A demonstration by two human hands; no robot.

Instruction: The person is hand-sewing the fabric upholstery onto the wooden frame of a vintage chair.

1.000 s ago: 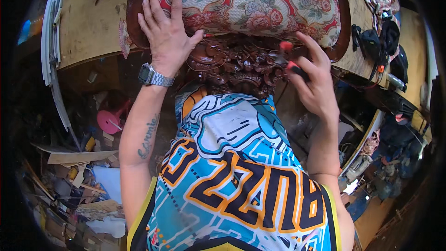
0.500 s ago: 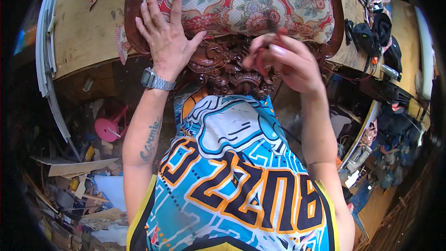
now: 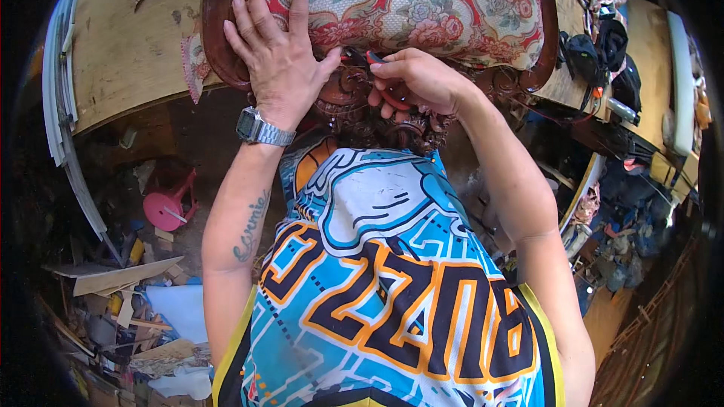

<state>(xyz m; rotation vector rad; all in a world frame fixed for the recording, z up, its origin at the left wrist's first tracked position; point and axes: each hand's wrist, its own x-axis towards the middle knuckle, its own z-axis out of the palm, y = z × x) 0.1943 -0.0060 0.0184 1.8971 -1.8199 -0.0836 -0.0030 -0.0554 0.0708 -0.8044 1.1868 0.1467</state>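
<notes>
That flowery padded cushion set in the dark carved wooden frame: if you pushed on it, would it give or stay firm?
The floral upholstered cushion would probably give a little, since it looks padded. The left hand lies flat on it without sinking visibly, so the stuffing seems fairly firm. Its dark carved wooden frame looks rigid and likely heavy.

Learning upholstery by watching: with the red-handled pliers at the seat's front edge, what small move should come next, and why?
Probably squeeze and pull gently: the right hand holds the red-handled pliers where floral fabric meets the carved wooden rail, while the left hand presses flat.

Sleeveless blue-and-orange jersey (image 3: 385,286), steel wristwatch (image 3: 260,128), forearm tattoo (image 3: 251,224).
</notes>
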